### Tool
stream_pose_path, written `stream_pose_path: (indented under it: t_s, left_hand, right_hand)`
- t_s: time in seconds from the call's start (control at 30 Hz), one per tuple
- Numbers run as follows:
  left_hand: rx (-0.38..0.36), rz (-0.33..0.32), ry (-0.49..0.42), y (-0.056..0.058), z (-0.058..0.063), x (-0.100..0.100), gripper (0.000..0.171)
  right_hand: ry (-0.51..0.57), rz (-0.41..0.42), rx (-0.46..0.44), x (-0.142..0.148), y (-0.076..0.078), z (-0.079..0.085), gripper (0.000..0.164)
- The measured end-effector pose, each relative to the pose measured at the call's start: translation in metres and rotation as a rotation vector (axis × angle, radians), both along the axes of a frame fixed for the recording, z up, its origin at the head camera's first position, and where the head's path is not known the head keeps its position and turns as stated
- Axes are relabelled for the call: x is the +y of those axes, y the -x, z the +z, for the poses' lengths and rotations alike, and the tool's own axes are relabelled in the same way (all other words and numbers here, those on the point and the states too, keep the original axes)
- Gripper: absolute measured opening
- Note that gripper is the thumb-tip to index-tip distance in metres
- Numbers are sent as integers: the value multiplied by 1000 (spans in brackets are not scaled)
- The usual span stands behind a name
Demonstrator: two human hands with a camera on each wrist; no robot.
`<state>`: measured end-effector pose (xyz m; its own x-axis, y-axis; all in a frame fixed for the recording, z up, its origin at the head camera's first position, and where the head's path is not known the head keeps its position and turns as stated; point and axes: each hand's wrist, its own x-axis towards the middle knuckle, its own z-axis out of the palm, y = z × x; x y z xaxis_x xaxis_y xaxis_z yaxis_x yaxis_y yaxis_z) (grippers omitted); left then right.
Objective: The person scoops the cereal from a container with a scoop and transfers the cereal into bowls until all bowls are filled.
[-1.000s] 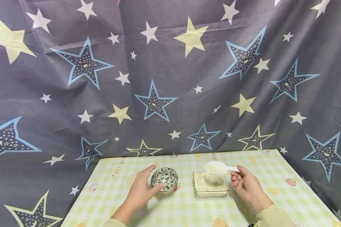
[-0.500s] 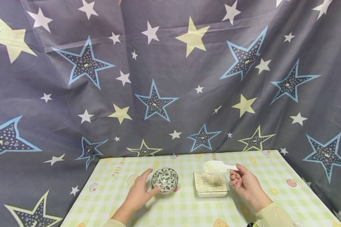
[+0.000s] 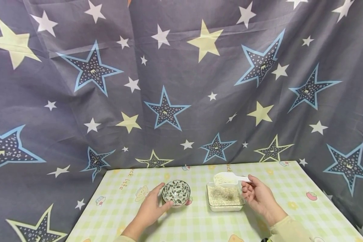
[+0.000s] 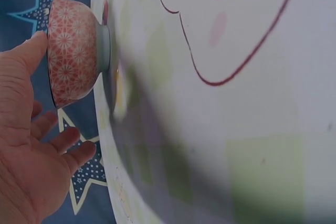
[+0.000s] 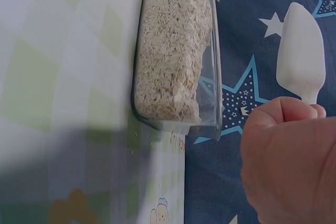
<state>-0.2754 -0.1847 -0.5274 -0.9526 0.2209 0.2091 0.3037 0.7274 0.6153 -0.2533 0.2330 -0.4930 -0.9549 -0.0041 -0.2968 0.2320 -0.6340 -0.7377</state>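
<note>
A small bowl (image 3: 176, 193), leaf-patterned inside and pink-red outside (image 4: 73, 53), stands on the table. My left hand (image 3: 151, 207) is at its left side, fingers spread and thumb tip right at the rim. In the left wrist view the other fingers (image 4: 65, 140) are loosely bent, apart from the bowl's wall. My right hand (image 3: 261, 198) pinches the handle of a white scoop (image 3: 226, 178) between thumb and fingers. Pale grain flakes lie in the scoop, which is held over the far edge of a glass container (image 3: 227, 208). Similar oat-like flakes (image 5: 170, 51) fill much of that container.
The table carries a green-and-white checked cloth (image 3: 199, 228) with cartoon prints. Behind it hangs a dark curtain (image 3: 181, 80) printed with stars. The bowl stands left of the glass container, with a stretch of cloth between them.
The right hand has carried the loaded scoop slightly left above the container. The left hand drew back a little from over the bowl, then came in close to its rim again.
</note>
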Motion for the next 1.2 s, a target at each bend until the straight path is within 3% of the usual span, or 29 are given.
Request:
stream_pose_path:
  t_s: [0.57, 0.97, 1.2]
  left_hand:
    - [-7, -28, -12, 0, -4, 4, 92]
    - [-15, -36, -1, 1, -3, 6, 94]
    - [-36, -41, -1, 0, -1, 6, 95]
  right_hand:
    - [-32, 34, 26, -18, 5, 3, 21]
    - [-51, 81, 51, -45, 11, 9, 22]
    - [-63, 84, 65, -66, 16, 13, 14]
